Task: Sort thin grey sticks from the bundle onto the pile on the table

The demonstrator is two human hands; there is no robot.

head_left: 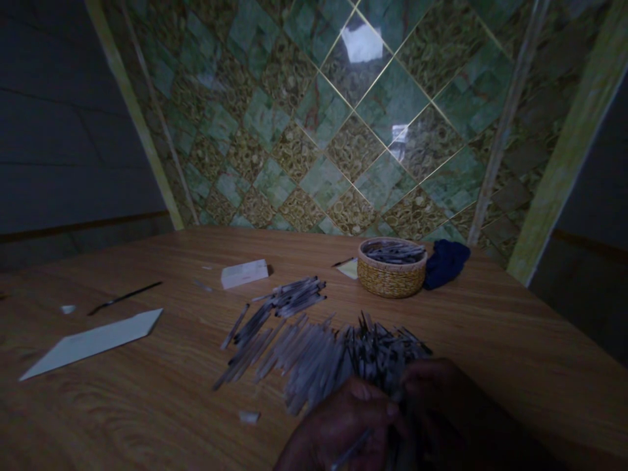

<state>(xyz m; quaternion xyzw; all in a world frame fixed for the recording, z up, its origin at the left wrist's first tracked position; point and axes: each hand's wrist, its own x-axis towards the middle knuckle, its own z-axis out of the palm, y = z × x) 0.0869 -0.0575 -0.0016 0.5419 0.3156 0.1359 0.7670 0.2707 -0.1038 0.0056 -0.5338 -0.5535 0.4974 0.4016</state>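
Observation:
My left hand [338,422] is at the bottom of the view, its fingers closed around a slim pen-like stick [352,450] that points down and to the left. Close beside it on the right, my right hand [439,392] is in shadow with its fingers pinched together; what they hold is too dark to make out. Just beyond both hands lies a spread of slim grey pen-like sticks [314,356], with a darker, tangled heap [387,343] at its right end. A smaller bundle [294,296] lies farther back.
A woven basket [392,278] full of similar sticks stands at the back right, touching a dark blue cloth [446,263]. On the left lie a white box [244,273], a pale flat sheet [95,341] and a thin dark rod [125,297]. A tiled wall [318,131] closes off the back.

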